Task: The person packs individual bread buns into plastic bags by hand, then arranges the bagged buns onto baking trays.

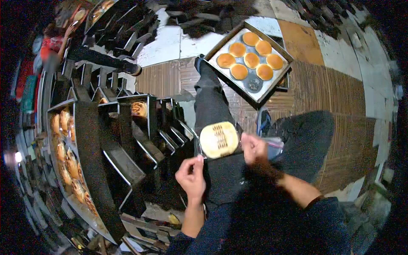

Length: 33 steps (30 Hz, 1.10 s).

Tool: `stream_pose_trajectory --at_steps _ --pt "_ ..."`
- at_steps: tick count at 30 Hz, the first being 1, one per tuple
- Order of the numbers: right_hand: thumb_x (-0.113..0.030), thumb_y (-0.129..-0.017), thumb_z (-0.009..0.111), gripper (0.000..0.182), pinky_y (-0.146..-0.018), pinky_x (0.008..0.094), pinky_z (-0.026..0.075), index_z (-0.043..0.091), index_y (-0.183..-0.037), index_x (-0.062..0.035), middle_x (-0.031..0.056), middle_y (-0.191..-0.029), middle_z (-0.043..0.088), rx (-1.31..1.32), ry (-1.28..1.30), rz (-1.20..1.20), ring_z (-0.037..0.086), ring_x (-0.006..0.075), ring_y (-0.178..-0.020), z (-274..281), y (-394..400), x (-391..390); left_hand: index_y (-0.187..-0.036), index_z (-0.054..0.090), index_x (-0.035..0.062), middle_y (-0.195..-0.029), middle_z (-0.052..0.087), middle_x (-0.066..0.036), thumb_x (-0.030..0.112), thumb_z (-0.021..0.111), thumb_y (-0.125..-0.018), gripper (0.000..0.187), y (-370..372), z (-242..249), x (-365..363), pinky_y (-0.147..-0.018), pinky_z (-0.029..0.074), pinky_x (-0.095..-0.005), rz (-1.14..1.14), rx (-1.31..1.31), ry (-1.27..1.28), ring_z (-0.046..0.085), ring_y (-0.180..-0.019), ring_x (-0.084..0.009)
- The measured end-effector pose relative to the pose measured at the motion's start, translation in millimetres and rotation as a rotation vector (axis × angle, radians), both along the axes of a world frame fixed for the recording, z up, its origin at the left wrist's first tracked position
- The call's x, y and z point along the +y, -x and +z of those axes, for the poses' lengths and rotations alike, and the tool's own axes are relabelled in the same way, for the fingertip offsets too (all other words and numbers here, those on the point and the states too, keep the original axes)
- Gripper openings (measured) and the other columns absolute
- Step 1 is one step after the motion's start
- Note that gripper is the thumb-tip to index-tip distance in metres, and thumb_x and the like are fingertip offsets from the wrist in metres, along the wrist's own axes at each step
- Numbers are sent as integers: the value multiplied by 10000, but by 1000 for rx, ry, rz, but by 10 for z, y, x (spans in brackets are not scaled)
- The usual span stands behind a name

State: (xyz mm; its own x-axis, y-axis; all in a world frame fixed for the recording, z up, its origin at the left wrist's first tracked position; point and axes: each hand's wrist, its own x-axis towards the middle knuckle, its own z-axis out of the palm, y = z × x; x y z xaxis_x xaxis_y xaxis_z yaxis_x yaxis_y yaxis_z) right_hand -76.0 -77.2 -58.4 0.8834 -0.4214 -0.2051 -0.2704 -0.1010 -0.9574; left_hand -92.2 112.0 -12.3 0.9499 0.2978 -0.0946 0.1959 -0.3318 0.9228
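A round, pale bun (220, 140) with rows of dark marks lies flat inside a clear plastic bag above my lap. My left hand (191, 175) pinches the bag's lower left corner between thumb and finger. On the other side, my right hand (255, 149) is closed at the bag's right edge, its fingers slightly blurred. Close to that hand, a clear plastic packet (274, 145), perhaps more bags, rests on my right thigh. Ahead on the floor sits a square metal tray (253, 100) with several golden round buns (251, 60) in it.
Dark metal trays (123, 163) are piled at my left. One long tray (91, 170) there holds several wrapped breads (70, 163). A person in a red top (52, 47) sits at the upper left, one leg stretched out. Brown and white tiles (340, 91) cover the floor.
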Motion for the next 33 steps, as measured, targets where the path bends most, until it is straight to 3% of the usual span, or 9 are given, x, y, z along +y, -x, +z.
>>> stream_pose_trajectory --at_steps 6,8,11,15,19,21,23,27,33 --pt "-51 -838 662 244 -457 307 324 613 -609 17 88 -541 527 -40 325 176 458 125 -480 366 -75 -471 -809 634 -40 -766 637 -69 56 652 -874 118 148 255 -41 -584 441 -226 53 -89 -127 551 -637 -91" --pt "-170 -756 755 111 -617 302 502 751 -819 -78 70 -766 699 -317 305 399 652 198 -667 687 -285 -502 -795 647 -36 -692 604 -14 85 661 -881 149 -186 397 -20 -517 369 -200 -48 -178 -174 482 -564 -46" --pt "-289 -694 804 644 -963 398 466 572 -1271 -123 125 -1182 642 -484 550 831 648 259 -1033 791 -581 -283 -792 677 -9 -638 551 53 135 679 -886 172 -673 439 -96 -477 292 -194 -88 -66 14 430 -543 -19" --pt "-248 -738 788 603 -938 356 474 561 -1255 -38 137 -1139 657 -183 84 897 633 250 -1057 477 -928 -452 -1038 648 22 -671 473 72 258 543 -966 268 -961 431 -65 -454 255 -172 -55 49 297 345 -515 4" --pt "-261 -774 790 699 -686 337 578 418 -1308 -4 151 -1113 632 317 -472 116 654 207 -934 -230 -1141 -845 -1006 629 17 -731 469 61 213 545 -953 220 -815 106 319 -506 307 -179 -19 95 189 375 -590 -14" --pt "-236 -776 783 722 -593 322 589 358 -1317 -20 133 -1090 629 417 -309 -78 668 221 -861 -912 -1321 -1126 -978 628 13 -748 484 53 187 561 -942 190 -744 -146 315 -542 335 -188 -9 52 153 403 -622 -27" --pt "-243 -781 772 663 -590 334 576 410 -1282 -4 129 -985 656 373 -433 -81 672 213 -799 -1273 -1463 -1383 -908 612 1 -778 524 28 141 609 -909 141 -735 -67 153 -637 397 -217 0 19 116 467 -716 -61" --pt "-318 -871 590 394 -714 445 528 637 -995 53 216 -820 674 200 819 -66 677 296 -769 -2042 -1249 -2000 -891 623 28 -803 565 -38 168 674 -861 152 -804 154 -353 -629 425 -236 -173 -64 128 513 -701 -106" --pt "-254 -860 560 249 -737 354 531 739 -898 -85 84 -878 726 429 253 796 686 227 -784 -1430 -860 -1939 -1070 641 70 -896 603 -159 249 713 -767 359 -637 -463 -1208 -779 484 -421 -883 -230 -458 585 -890 -353"
